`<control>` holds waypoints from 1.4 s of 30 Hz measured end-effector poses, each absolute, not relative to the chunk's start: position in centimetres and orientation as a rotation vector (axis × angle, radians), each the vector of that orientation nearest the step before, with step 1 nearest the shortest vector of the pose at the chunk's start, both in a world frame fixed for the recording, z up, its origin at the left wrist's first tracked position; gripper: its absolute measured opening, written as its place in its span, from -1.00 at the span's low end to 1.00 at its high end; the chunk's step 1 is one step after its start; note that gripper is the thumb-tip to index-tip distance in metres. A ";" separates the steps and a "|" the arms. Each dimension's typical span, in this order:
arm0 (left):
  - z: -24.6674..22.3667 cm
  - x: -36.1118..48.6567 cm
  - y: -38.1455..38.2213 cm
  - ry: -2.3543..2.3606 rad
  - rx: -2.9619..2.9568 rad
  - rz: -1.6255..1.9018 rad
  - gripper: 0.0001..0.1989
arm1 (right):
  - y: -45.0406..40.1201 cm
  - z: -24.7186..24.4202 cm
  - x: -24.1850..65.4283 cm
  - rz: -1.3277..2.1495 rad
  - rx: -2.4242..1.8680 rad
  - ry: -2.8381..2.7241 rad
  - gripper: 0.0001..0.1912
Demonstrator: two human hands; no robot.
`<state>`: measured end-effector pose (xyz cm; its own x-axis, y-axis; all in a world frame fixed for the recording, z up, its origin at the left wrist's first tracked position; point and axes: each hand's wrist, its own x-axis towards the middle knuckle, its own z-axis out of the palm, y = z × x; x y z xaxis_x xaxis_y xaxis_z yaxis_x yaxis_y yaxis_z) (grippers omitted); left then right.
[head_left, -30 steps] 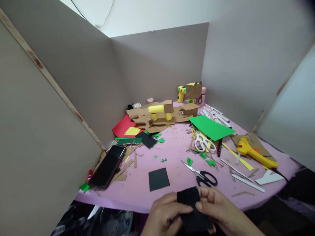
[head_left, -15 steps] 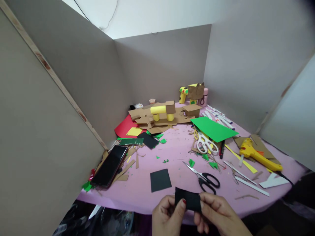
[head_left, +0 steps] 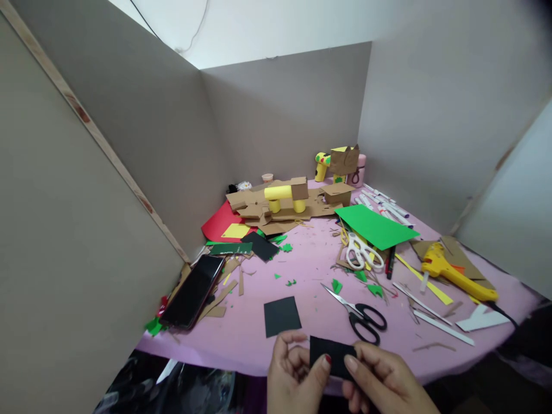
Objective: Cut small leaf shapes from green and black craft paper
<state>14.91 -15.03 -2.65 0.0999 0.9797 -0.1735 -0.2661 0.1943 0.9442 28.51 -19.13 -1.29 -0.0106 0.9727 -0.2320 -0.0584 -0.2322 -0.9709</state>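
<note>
Between my two hands, over the table's front edge, is a small piece of black paper [head_left: 331, 348]. My left hand [head_left: 295, 374] pinches its left side, thumb on the face turned to me. On its right side my right hand [head_left: 382, 374] grips it, with the thumb laid across the lower right part. A flat black paper square [head_left: 282, 316] lies on the table just beyond my left hand. Black-handled scissors [head_left: 360, 315] rest open beyond my right hand, their blades pointing away to the left.
A yellow glue gun [head_left: 457, 273], white scissors [head_left: 362, 252] and green paper [head_left: 375, 226] lie to the right. At left is a phone [head_left: 194, 292]. A yellow tube figure [head_left: 278, 194] stands on cardboard [head_left: 241, 201] at the back. Scraps dot the pink table [head_left: 310, 276].
The black paper has moved slightly down and right. My right thumb has slid inward over its face, and my left fingers have loosened and spread a little.
</note>
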 end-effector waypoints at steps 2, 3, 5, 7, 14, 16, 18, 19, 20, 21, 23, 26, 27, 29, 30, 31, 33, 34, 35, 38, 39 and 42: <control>-2.3 14.9 -14.9 1.034 0.839 1.049 -0.52 | -19.1 -1.3 28.6 1.403 -1.339 -1.060 -0.51; -2.1 14.8 -14.8 1.043 0.822 1.001 -0.54 | -19.0 -1.3 28.6 1.398 -1.344 -1.064 -0.51; -1.9 14.7 -14.7 1.069 0.808 0.942 -0.57 | -19.0 -1.4 28.7 1.396 -1.357 -1.071 -0.50; -1.9 14.6 -14.6 1.092 0.807 0.932 -0.55 | -19.0 -1.5 28.7 1.397 -1.374 -1.068 -0.49; -2.4 14.6 -14.8 1.107 0.795 0.916 -0.52 | -18.9 -2.3 28.7 1.363 -1.412 -1.073 -0.51; -2.5 14.5 -14.9 1.094 0.804 0.904 -0.51 | -18.9 -2.4 28.7 1.346 -1.423 -1.088 -0.53; -2.7 14.5 -14.9 1.083 0.821 0.883 -0.52 | -19.0 -2.4 28.7 1.338 -1.426 -1.115 -0.55; -2.8 14.5 -14.9 1.076 0.835 0.873 -0.52 | -18.9 -2.4 28.7 1.326 -1.434 -1.133 -0.56; -2.9 14.5 -14.9 1.063 0.851 0.869 -0.53 | -18.9 -2.4 28.8 1.304 -1.447 -1.158 -0.57; -3.0 14.5 -14.9 1.042 0.876 0.873 -0.53 | -18.9 -2.3 28.8 1.275 -1.465 -1.190 -0.58; -3.2 14.6 -14.9 1.006 0.970 0.881 -0.55 | -18.9 -2.2 28.9 1.209 -1.501 -1.284 -0.59; -3.6 14.7 -14.8 1.011 1.119 0.828 -0.58 | -18.9 -1.9 29.1 1.123 -1.539 -1.414 -0.59; -3.7 14.6 -14.7 1.022 1.143 0.805 -0.58 | -18.9 -1.8 29.1 1.106 -1.546 -1.436 -0.59; -4.0 14.6 -14.7 1.033 1.144 0.786 -0.57 | -18.8 -1.8 29.1 1.092 -1.554 -1.447 -0.59; -4.2 14.6 -14.7 1.032 1.136 0.785 -0.56 | -18.8 -1.8 29.0 1.093 -1.554 -1.446 -0.60; -4.4 14.5 -14.7 1.031 1.129 0.783 -0.55 | -18.8 -1.9 29.0 1.095 -1.552 -1.446 -0.60; -4.6 14.5 -14.7 1.028 1.121 0.780 -0.54 | -18.8 -2.1 28.9 1.096 -1.548 -1.444 -0.60; -4.7 14.5 -14.7 1.028 1.122 0.782 -0.54 | -18.8 -2.2 28.9 1.095 -1.545 -1.442 -0.59; -4.7 14.5 -14.7 1.029 1.125 0.786 -0.54 | -18.8 -2.2 28.9 1.099 -1.539 -1.436 -0.59; -4.7 14.5 -14.9 1.021 1.135 0.802 -0.56 | -18.8 -2.2 28.8 1.152 -1.510 -1.378 -0.59; -4.6 14.6 -14.9 1.019 1.136 0.803 -0.57 | -18.8 -2.1 28.8 1.173 -1.499 -1.361 -0.59; -4.6 14.7 -15.0 1.022 1.119 0.788 -0.57 | -18.8 -1.9 28.8 1.208 -1.482 -1.335 -0.57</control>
